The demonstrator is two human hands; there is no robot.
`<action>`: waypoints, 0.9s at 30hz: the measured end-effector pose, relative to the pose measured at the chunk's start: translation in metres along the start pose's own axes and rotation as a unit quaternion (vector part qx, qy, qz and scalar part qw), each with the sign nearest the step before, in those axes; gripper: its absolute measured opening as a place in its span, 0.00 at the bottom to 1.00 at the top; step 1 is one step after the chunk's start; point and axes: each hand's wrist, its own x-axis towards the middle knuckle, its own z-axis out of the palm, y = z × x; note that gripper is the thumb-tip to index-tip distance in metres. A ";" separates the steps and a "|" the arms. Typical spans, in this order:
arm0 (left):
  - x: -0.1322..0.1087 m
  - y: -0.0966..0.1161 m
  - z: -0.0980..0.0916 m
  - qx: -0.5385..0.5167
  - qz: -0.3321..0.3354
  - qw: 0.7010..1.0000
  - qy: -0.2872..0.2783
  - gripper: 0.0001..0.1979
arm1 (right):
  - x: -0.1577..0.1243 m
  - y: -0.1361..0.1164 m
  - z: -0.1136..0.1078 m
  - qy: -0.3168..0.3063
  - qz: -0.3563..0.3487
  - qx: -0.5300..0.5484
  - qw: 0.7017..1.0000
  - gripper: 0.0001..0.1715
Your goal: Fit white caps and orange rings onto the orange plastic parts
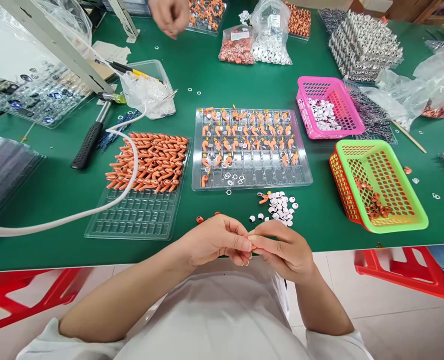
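In front of my body, at the table's near edge, my left hand [225, 240] and my right hand [285, 250] meet with fingertips pinched together. Between them sits a small orange part [255, 247], mostly covered by the fingers. Just beyond lie a pile of white round discs [281, 207] and a loose orange piece with a yellow tip [264, 199]. Farther off, a clear compartment tray [287, 177] holds rows of curved orange pieces with yellow tips, plus several loose white rings [235, 177]. Two reddish-brown pieces [199, 219] rest near my left hand.
Left stands another clear tray [131, 220] with stacked orange pieces [150, 162], crossed by a white hose [133, 172]. A hammer [90, 137] lies beside it. Pink [329, 134] and green [398, 227] baskets stand right. Another person's hand [171, 17] is across the table.
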 end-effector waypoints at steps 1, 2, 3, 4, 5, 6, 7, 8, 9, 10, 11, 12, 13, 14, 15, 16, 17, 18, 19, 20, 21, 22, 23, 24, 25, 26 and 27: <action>0.000 -0.001 0.000 -0.006 0.003 1.000 -0.001 0.12 | -0.001 0.000 0.000 0.002 0.004 0.004 1.000 0.30; 0.000 -0.002 0.000 -0.013 0.007 1.000 -0.001 0.13 | -0.001 0.001 -0.001 0.002 0.008 0.006 1.000 0.29; 0.001 -0.003 0.001 -0.018 0.010 1.000 0.000 0.13 | -0.002 0.002 -0.001 0.001 0.014 0.008 1.000 0.29; 0.001 -0.004 0.001 -0.022 0.014 1.000 0.001 0.13 | -0.002 0.002 -0.001 0.000 0.021 0.010 1.000 0.29; 0.001 -0.004 0.001 -0.025 0.017 1.000 0.002 0.13 | -0.003 0.003 -0.001 -0.003 0.027 0.014 1.000 0.29; 0.001 -0.005 0.002 -0.027 0.020 0.999 0.005 0.14 | -0.003 0.004 -0.001 -0.004 0.033 0.020 0.999 0.30; 0.001 -0.005 0.002 -0.028 0.023 0.999 0.008 0.14 | -0.004 0.004 -0.001 -0.005 0.038 0.028 0.999 0.30; 0.001 -0.005 0.002 -0.030 0.025 0.999 0.011 0.14 | -0.004 0.005 -0.001 -0.004 0.042 0.037 0.998 0.30; 0.001 -0.006 0.003 -0.031 0.028 0.999 0.014 0.14 | -0.004 0.005 0.000 -0.001 0.045 0.046 0.998 0.31; 0.001 -0.006 0.003 -0.033 0.031 0.999 0.015 0.14 | -0.004 0.005 0.000 0.001 0.049 0.056 0.997 0.31; 0.001 -0.006 0.003 -0.034 0.035 0.999 0.017 0.13 | -0.003 0.005 0.001 0.004 0.052 0.066 0.996 0.31; 0.001 -0.007 0.004 -0.034 0.039 0.998 0.018 0.13 | -0.003 0.005 0.002 0.008 0.056 0.075 0.996 0.31; 0.001 -0.007 0.004 -0.033 0.043 0.998 0.021 0.12 | -0.002 0.004 0.002 0.012 0.059 0.082 0.995 0.31; 0.002 -0.007 0.004 -0.030 0.046 0.998 0.026 0.12 | -0.001 0.004 0.003 0.016 0.063 0.089 0.994 0.31; 0.002 -0.008 0.005 -0.024 0.052 0.998 0.033 0.11 | 0.000 0.004 0.003 0.019 0.065 0.095 0.993 0.30; 0.002 -0.008 0.006 -0.012 0.062 0.997 0.042 0.10 | 0.001 0.004 0.004 0.021 0.068 0.101 0.992 0.30; 0.002 -0.008 0.008 0.005 0.075 0.996 0.053 0.09 | 0.001 0.005 0.005 0.023 0.070 0.108 0.991 0.30; 0.001 -0.008 0.010 0.026 0.092 0.993 0.065 0.08 | 0.001 0.005 0.005 0.025 0.074 0.117 0.990 0.30; 0.001 -0.008 0.012 0.052 0.114 0.989 0.082 0.06 | 0.000 0.005 0.006 0.029 0.081 0.125 0.988 0.29; 0.000 -0.008 0.014 0.083 0.143 0.981 0.105 0.05 | -0.001 0.005 0.008 0.035 0.095 0.133 0.986 0.28; -0.002 -0.008 0.017 0.119 0.179 0.968 0.134 0.05 | -0.002 0.005 0.010 0.047 0.116 0.143 0.982 0.27; -0.003 -0.009 0.019 0.162 0.221 0.948 0.164 0.04 | -0.004 0.004 0.012 0.067 0.143 0.156 0.975 0.25; -0.004 -0.010 0.020 0.214 0.269 0.919 0.193 0.04 | -0.006 0.003 0.015 0.092 0.175 0.172 0.965 0.23; -0.005 -0.011 0.021 0.272 0.321 0.880 0.220 0.04 | -0.007 0.001 0.017 0.117 0.206 0.193 0.952 0.20; -0.005 -0.012 0.022 0.333 0.374 0.832 0.238 0.03 | -0.008 -0.001 0.020 0.137 0.236 0.219 0.937 0.17; -0.005 -0.013 0.021 0.389 0.424 0.779 0.248 0.03 | -0.009 -0.003 0.023 0.148 0.260 0.246 0.922 0.14; -0.005 -0.014 0.020 0.435 0.469 0.726 0.252 0.03 | -0.010 -0.006 0.025 0.151 0.281 0.274 0.907 0.12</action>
